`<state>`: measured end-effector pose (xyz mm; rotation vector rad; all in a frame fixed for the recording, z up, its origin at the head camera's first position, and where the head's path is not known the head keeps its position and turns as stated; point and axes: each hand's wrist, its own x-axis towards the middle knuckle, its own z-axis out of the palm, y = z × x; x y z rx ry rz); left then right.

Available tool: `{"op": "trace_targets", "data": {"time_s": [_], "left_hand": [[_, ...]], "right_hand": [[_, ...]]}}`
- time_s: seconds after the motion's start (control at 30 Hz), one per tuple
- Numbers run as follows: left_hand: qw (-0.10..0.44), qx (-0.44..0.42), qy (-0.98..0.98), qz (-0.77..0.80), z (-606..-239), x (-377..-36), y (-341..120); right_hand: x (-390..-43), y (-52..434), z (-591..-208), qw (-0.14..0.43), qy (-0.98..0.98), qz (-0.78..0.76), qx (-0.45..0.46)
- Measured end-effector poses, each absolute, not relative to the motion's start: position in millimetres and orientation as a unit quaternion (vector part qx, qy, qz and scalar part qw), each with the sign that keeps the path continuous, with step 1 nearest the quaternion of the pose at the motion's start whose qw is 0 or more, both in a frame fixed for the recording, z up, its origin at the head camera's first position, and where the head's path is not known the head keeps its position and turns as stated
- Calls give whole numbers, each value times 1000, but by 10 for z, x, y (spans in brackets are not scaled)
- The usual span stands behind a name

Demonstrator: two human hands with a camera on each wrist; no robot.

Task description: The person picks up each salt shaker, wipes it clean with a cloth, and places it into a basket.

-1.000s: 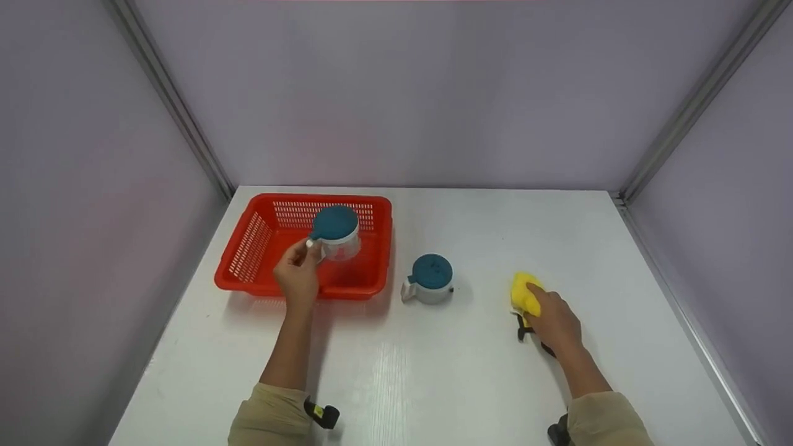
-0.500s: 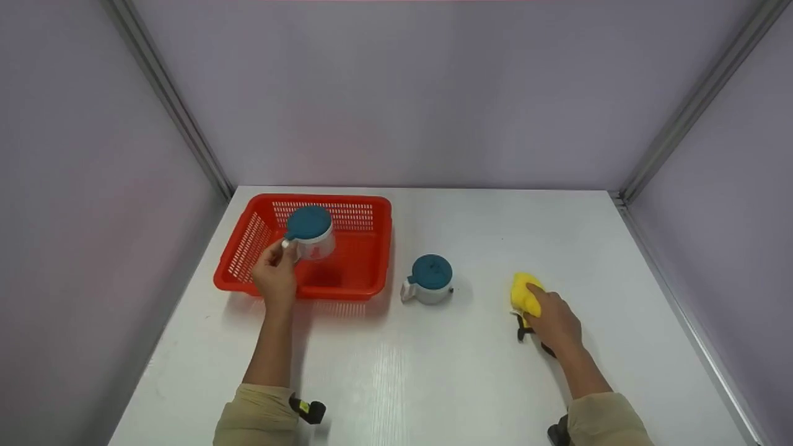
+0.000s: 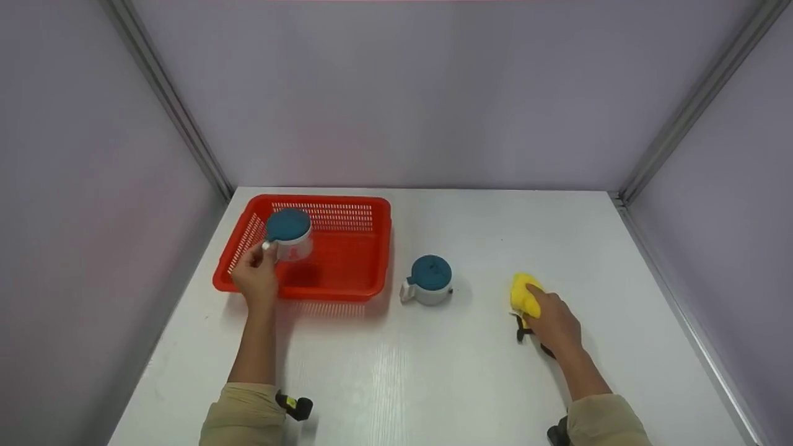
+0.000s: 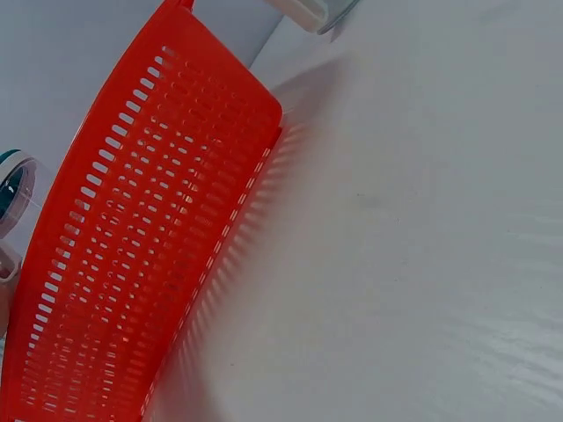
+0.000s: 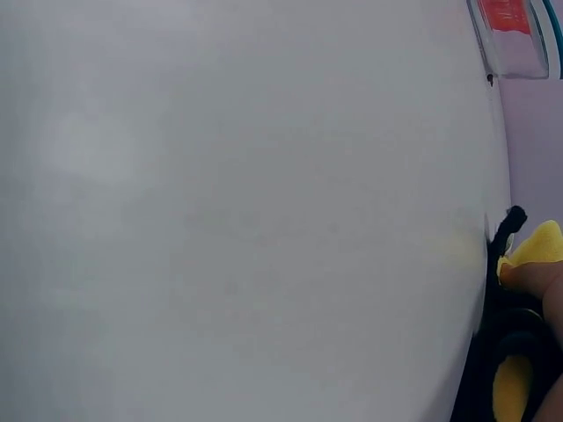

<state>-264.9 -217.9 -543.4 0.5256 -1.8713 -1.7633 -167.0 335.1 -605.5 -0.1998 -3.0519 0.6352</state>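
Head view: two lidded cups (image 3: pixel 289 234), one basket (image 3: pixel 365 248).

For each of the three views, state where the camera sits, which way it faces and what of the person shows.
Head: above, facing down; both forearms, left hand gripping lidded teal cup over red slotted plastic basket, right hand on yellow toy.
Left wrist: low, facing basket wall; no hand.
Right wrist: low, across white table; fingertip edge.
Shared: basket, toy.

Left hand (image 3: pixel 255 277), forearm bare and stretched forward, sleeve at the elbow, fingers curled round the handle of a lidded cup (image 3: pixel 289 233) held over the near-left part of the red basket (image 3: pixel 365 248); right hand (image 3: pixel 553 322), well right of the basket, palm-down, fingers pressing a yellow toy (image 3: pixel 521 293).
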Motion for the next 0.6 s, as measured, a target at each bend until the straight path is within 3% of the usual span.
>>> {"op": "trace_targets", "data": {"time_s": [0.6], "left_hand": [[208, 215, -750, -590, -5353, -2889, -2452]], "right_hand": [[-1649, 3348, -6037, 14, -979, 195, -58]]}}
